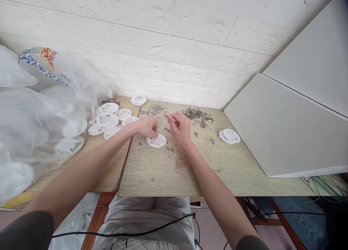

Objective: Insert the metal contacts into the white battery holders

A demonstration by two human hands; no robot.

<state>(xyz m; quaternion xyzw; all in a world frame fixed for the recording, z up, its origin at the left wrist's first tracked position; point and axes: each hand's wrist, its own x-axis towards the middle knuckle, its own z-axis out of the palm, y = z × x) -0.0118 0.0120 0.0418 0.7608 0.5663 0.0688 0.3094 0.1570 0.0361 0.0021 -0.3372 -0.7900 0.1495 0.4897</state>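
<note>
My left hand (147, 126) is closed at the upper edge of a white round plastic piece (158, 141), which lies on the table and has moulded slots in it. My right hand (179, 127) hovers just right of it, thumb and forefinger pinched together; whatever is between the fingertips is too small to name. A thin dark rod (168, 130) shows beside that hand, and I cannot tell whether the fingers hold it. Behind the hands lie a flat spread of small metal pieces (153, 110) and a darker heap of small metal parts (198, 114).
More white round pieces (108, 119) are piled at left beside a large clear plastic bag (35, 126). Others sit stacked by the wall (138, 99) and at right (230, 136). A grey-white panel (293, 130) borders the right side. Loose metal bits (181, 159) dot the tabletop.
</note>
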